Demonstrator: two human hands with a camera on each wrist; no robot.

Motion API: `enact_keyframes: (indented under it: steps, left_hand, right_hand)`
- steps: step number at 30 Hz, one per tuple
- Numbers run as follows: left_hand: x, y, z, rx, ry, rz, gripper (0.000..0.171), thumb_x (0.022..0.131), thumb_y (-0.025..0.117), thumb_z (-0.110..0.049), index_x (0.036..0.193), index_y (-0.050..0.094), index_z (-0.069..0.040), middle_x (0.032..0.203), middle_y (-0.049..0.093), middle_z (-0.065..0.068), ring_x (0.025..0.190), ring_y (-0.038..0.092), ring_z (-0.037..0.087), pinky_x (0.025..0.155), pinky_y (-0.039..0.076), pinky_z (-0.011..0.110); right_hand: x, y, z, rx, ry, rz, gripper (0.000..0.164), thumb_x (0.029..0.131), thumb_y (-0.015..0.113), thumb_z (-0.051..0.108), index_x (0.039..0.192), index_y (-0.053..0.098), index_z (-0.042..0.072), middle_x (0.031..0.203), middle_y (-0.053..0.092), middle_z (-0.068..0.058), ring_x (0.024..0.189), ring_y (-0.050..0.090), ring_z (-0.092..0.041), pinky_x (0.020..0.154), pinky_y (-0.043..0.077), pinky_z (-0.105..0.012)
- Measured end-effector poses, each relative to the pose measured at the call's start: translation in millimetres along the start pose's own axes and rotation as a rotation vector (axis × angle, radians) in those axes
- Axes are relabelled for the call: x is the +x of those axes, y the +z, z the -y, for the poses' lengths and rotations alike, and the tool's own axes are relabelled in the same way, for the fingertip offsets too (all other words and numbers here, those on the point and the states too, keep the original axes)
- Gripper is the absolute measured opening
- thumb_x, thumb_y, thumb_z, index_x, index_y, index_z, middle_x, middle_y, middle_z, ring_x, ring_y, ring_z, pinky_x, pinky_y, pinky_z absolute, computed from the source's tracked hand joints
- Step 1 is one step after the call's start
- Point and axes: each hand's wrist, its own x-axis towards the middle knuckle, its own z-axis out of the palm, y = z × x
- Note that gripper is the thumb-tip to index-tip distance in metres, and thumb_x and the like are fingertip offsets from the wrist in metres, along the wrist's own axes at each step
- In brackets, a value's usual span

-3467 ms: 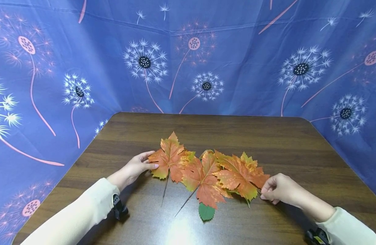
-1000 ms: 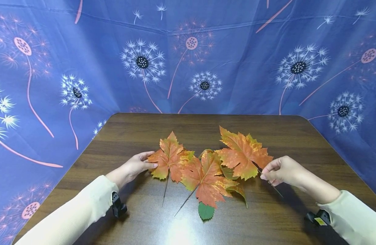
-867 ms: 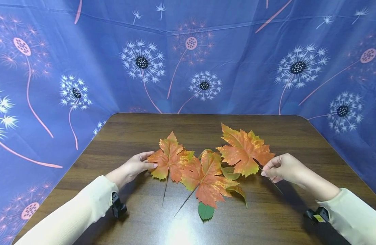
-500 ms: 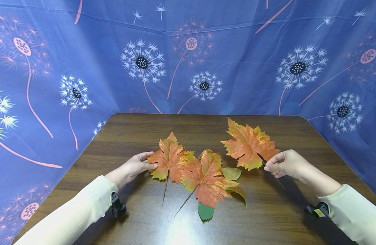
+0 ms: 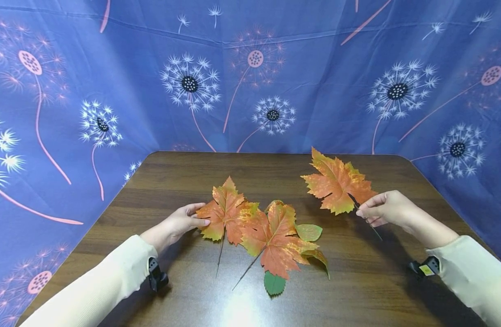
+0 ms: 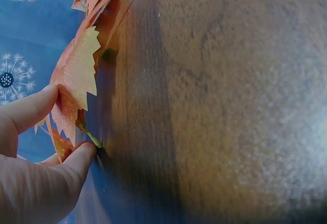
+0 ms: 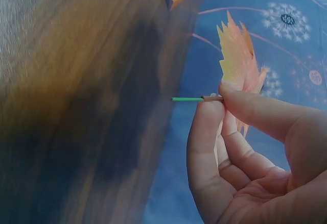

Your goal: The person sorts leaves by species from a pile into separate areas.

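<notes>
In the head view my right hand [image 5: 391, 210] pinches the thin stem of an orange artificial maple leaf [image 5: 338, 184], holding it above the right part of the table. The right wrist view has the thumb and index finger meeting on this brown stem [image 7: 212, 99], whose green tip pokes out. My left hand [image 5: 178, 225] holds the outer edge of another orange maple leaf [image 5: 225, 209], thumb on top and fingers partly hidden beneath. A third maple leaf [image 5: 274, 238] overlaps that one in the middle. Their dark stems point toward the front.
Around the middle leaf, a yellow-green leaf [image 5: 309, 232], a curled leaf [image 5: 319, 260] and a dark green leaf [image 5: 274, 284] stick out. Everything lies on a brown wooden table [image 5: 185, 172]. Behind it hangs a blue dandelion-print cloth [image 5: 324, 81].
The right hand has drawn its maple leaf off the group, up and to the right, uncovering the yellow-green and curled leaves. The left hand stays in place.
</notes>
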Motion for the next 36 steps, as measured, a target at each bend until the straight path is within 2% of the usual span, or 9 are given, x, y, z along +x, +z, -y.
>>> enact_keyframes:
  steps: [5,12,19,31,36]
  left_hand:
    - [-0.6,0.3,-1.8,0.006,-0.001,-0.006,0.071,0.091,0.061,0.002,0.149,0.022,0.007,0.148,0.036,0.029,0.133,0.043,0.035,0.112,0.035,0.047]
    - [0.9,2.6,1.9,0.033,0.005,-0.018,0.070,0.090,0.063,0.001,0.148,0.024,0.007,0.145,0.041,0.029,0.127,0.050,0.030,0.109,0.039,0.045]
    - [-2.0,5.5,2.3,0.035,0.005,-0.016,0.070,0.090,0.063,0.000,0.148,0.024,0.006,0.147,0.039,0.029,0.133,0.043,0.037,0.111,0.036,0.047]
    - [-2.5,4.7,0.6,0.024,-0.001,-0.016,0.072,0.090,0.065,-0.002,0.149,0.024,0.004,0.151,0.033,0.027,0.141,0.030,0.040,0.115,0.028,0.051]
    - [-2.4,4.1,-0.1,0.023,-0.001,-0.017,0.072,0.090,0.064,-0.002,0.149,0.024,0.004,0.150,0.034,0.027,0.140,0.032,0.040,0.115,0.029,0.050]
  right_hand:
    - [7.7,-9.0,0.2,-0.004,0.007,-0.007,0.028,0.087,0.071,0.017,0.101,0.068,-0.008,0.078,0.070,0.002,0.073,0.066,-0.015,0.070,0.059,-0.034]
    - [18.7,-21.8,-5.7,0.004,0.023,-0.012,0.026,0.089,0.069,0.014,0.101,0.068,-0.009,0.077,0.070,0.005,0.071,0.066,-0.012,0.070,0.060,-0.032]
    - [28.1,-31.9,-8.4,0.028,0.041,-0.013,0.023,0.089,0.068,0.011,0.101,0.068,-0.008,0.074,0.069,0.006,0.069,0.065,-0.008,0.071,0.060,-0.032]
    - [40.5,-54.7,-19.6,-0.002,0.081,-0.033,0.038,0.089,0.068,0.014,0.111,0.061,-0.016,0.078,0.069,0.005,0.072,0.066,-0.008,0.073,0.059,-0.033]
    - [44.1,-64.1,-28.1,0.038,0.105,-0.040,0.028,0.091,0.065,0.012,0.106,0.065,-0.012,0.076,0.069,0.006,0.071,0.066,-0.007,0.073,0.059,-0.031]
